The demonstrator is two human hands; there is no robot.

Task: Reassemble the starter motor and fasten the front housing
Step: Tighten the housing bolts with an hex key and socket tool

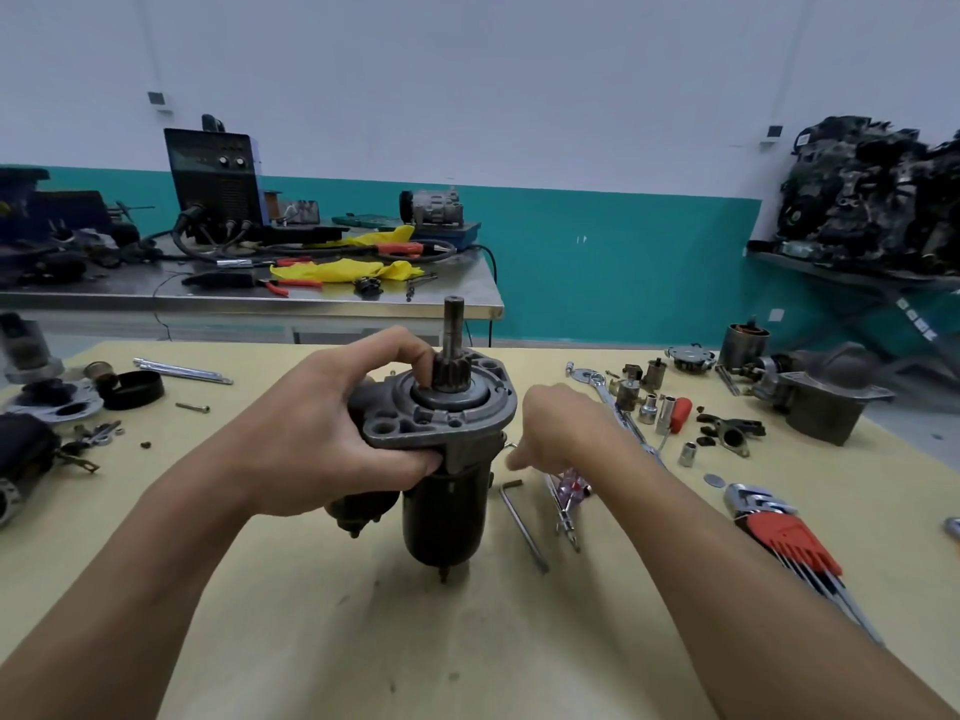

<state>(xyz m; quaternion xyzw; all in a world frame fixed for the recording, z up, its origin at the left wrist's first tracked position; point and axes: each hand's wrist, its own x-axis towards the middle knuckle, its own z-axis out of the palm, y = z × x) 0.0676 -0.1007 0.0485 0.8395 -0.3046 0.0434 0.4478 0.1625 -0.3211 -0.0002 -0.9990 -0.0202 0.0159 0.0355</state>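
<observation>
The starter motor (447,511) stands upright on the yellow table, black body below, grey front housing (467,413) on top. Its shaft and pinion gear (453,350) stick up through the housing. My left hand (332,423) grips the housing's left flange, fingers over the top beside the pinion, thumb under the rim. My right hand (561,433) is just right of the housing with curled fingers, pinching a small metal piece (511,445) near the housing's side; what it is cannot be told.
An L-shaped hex key (522,522) and a clear-handled screwdriver (563,504) lie right of the motor. Further right are a ratchet wrench (618,407), sockets, a red hex key set (784,537) and another housing (826,402). Loose parts and a bolt (192,407) lie left.
</observation>
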